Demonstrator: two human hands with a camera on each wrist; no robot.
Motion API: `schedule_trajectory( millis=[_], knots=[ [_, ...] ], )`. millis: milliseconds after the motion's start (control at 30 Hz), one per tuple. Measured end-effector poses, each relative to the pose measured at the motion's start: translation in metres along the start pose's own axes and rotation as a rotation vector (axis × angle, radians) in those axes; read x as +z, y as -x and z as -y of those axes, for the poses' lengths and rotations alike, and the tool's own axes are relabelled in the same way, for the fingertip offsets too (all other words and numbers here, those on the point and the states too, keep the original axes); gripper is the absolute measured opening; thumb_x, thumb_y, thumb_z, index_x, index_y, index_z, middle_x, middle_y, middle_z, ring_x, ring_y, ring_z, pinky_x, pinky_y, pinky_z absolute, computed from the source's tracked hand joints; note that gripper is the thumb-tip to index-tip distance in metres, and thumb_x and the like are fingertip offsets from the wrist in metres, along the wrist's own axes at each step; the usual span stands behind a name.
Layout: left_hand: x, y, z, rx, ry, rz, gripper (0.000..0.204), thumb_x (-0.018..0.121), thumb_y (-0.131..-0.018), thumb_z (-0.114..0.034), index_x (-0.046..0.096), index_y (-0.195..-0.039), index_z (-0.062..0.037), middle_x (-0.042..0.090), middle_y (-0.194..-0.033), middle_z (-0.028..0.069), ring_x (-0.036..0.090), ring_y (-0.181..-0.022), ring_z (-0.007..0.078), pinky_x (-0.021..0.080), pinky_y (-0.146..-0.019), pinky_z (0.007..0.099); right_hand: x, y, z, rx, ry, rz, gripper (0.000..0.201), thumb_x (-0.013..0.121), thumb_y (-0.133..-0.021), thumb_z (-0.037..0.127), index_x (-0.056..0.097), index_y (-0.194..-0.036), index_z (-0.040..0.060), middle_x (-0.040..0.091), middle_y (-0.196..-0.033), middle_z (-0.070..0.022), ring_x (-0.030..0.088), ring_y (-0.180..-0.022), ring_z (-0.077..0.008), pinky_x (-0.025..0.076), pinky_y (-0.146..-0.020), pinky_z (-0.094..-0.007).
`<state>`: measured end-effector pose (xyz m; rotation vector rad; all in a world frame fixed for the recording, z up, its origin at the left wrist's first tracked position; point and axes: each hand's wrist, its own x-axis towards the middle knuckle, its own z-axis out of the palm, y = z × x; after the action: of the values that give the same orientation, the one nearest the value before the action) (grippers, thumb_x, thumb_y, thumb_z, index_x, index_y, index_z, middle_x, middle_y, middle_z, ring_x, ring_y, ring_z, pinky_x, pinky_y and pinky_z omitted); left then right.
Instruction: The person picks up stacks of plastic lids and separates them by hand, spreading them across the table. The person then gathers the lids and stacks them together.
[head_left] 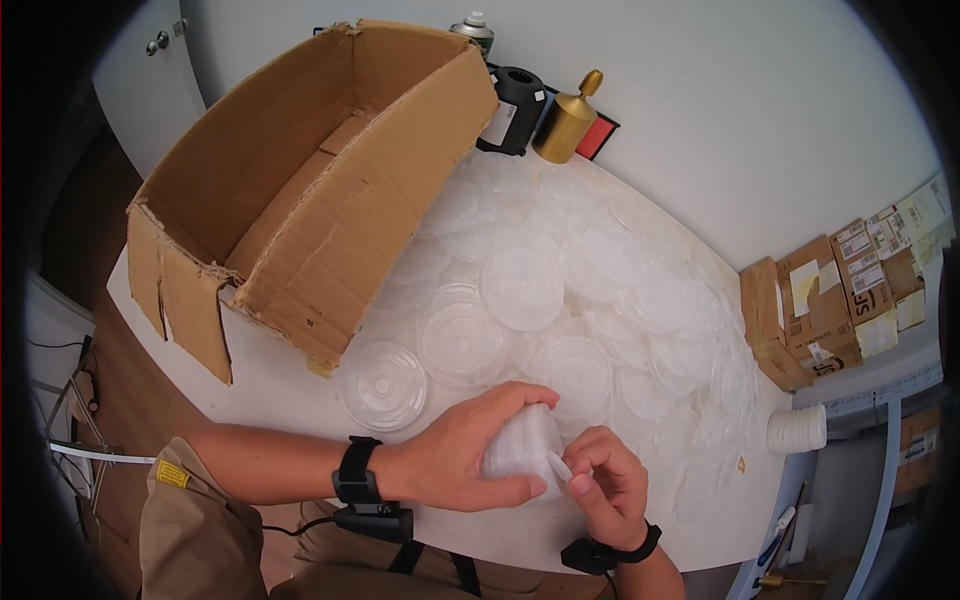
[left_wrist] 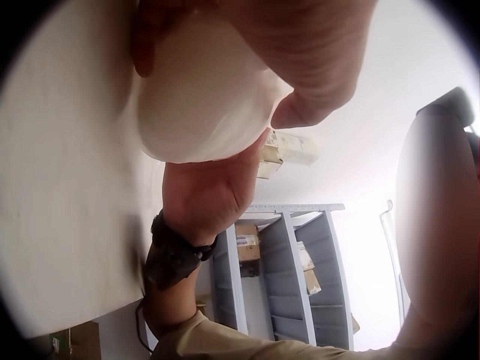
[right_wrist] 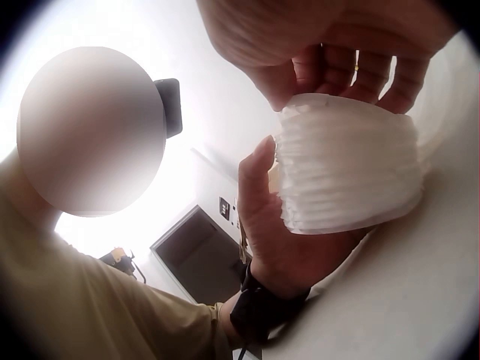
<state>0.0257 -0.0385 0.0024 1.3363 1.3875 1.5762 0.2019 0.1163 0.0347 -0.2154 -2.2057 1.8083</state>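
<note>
A stack of clear plastic lids [head_left: 522, 443] is gripped by the left hand [head_left: 465, 450], its fingers and thumb curled round the sides. At the stack's right end, the right hand [head_left: 612, 490] pinches the edge of a lid between thumb and fingers. In the right wrist view the stack [right_wrist: 349, 165] shows many ridged rims, with the left hand [right_wrist: 281, 232] beneath and the right hand [right_wrist: 337, 45] at its top. The left wrist view shows the stack's smooth round end [left_wrist: 206, 97] close up. Many loose lids [head_left: 522, 285] lie spread over the white table [head_left: 290, 385].
A large open cardboard box [head_left: 340, 220] stands on the table at the left. Behind are a spray can [head_left: 474, 35], a black device [head_left: 515, 110] and a gold container [head_left: 565, 127]. At the right are small cartons [head_left: 820, 300] and a white roll [head_left: 797, 429].
</note>
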Motion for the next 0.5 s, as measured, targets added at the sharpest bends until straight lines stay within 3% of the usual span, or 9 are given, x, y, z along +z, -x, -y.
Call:
schedule_trajectory(
  millis=[267, 333, 500],
  knots=[
    [0.0024, -0.0014, -0.0027, -0.022, -0.031, -0.002, 0.075, 0.084, -0.081, -0.033, 0.047, -0.136, 0.0018, 0.058, -0.125, 0.0204, 0.060, -0.115, 0.0318, 0.047, -0.099, 0.0369, -0.0006, 0.0011, -0.0027, -0.087, 0.082, 0.008, 0.008, 0.067, -0.091, 0.007, 0.060, -0.093, 0.0022, 0.061, -0.093, -0.0092, 0.055, -0.083, -0.0195, 0.044, -0.080, -0.0306],
    [0.0020, -0.0010, -0.0025, -0.014, -0.042, -0.006, 0.074, 0.083, -0.081, -0.032, 0.047, -0.136, 0.0017, 0.058, -0.125, 0.0205, 0.060, -0.116, 0.0319, 0.047, -0.099, 0.0372, -0.0009, 0.0035, -0.0030, -0.052, 0.020, -0.139, 0.008, 0.068, -0.090, 0.006, 0.061, -0.092, 0.0019, 0.061, -0.092, -0.0091, 0.055, -0.083, -0.0183, 0.044, -0.078, -0.0298],
    [0.0026, -0.0005, 0.0001, 0.000, -0.048, -0.025, 0.073, 0.082, -0.082, -0.030, 0.046, -0.137, 0.0013, 0.058, -0.127, 0.0206, 0.059, -0.118, 0.0319, 0.046, -0.101, 0.0370, -0.0017, -0.0007, -0.0001, -0.067, 0.121, -0.185, 0.010, 0.070, -0.090, 0.006, 0.061, -0.093, -0.0002, 0.061, -0.085, -0.0070, 0.056, -0.076, -0.0154, 0.044, -0.072, -0.0272]
  ],
)
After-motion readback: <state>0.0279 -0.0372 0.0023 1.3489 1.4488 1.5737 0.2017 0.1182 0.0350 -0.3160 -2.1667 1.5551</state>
